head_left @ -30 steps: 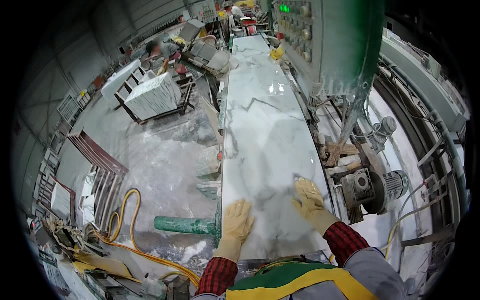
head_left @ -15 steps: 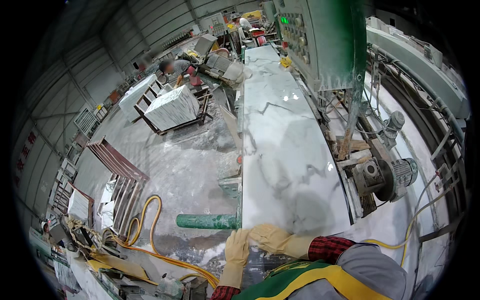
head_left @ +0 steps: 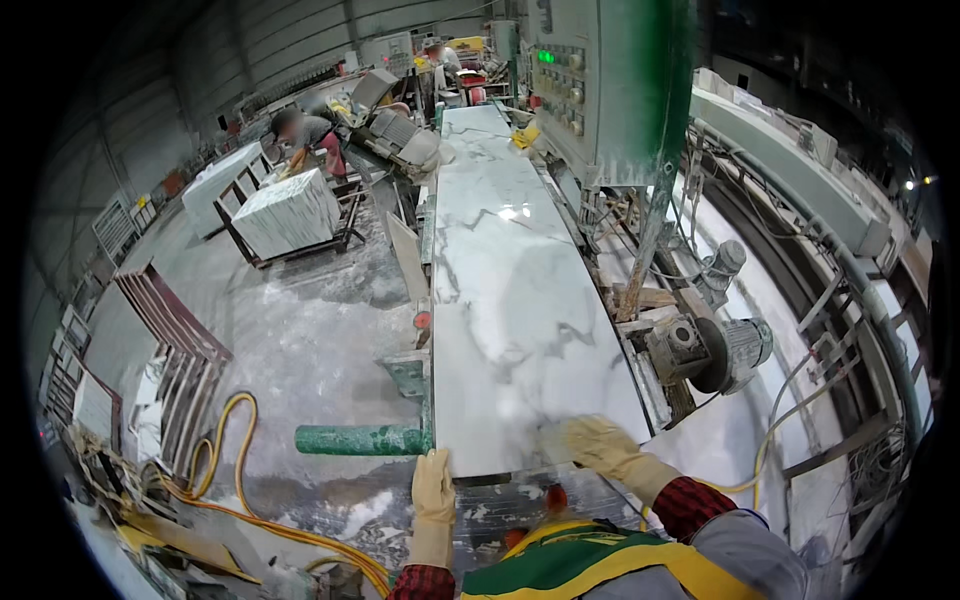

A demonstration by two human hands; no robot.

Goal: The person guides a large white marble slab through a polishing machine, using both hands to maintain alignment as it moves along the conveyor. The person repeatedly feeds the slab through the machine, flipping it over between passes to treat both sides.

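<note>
A long white marble slab (head_left: 515, 350) with grey veins lies lengthwise before me on a narrow machine bed. At its near left corner, my left hand (head_left: 433, 495) in a cream rubber glove has its fingers closed on the edge; the undersides of the fingers are hidden. My right hand (head_left: 605, 445), gloved alike, rests over the near right part of the slab. Its fingers are stretched toward the left and blurred by motion. Just left of the slab's near end, a green roller (head_left: 360, 440) sticks out sideways, close to my left hand.
A control cabinet (head_left: 570, 95) stands at the far right, with a motor (head_left: 735, 350) nearer beside the bed. Yellow hoses (head_left: 245, 440) trail over the floor at left. Beyond are metal racks (head_left: 180, 340), a veined stone block (head_left: 287, 215) and a person (head_left: 310, 130) bending nearby.
My right hand has slid rightward over the slab, away from my left hand. The left hand stays at the corner. The whole view has shifted, so surroundings appear further left.
</note>
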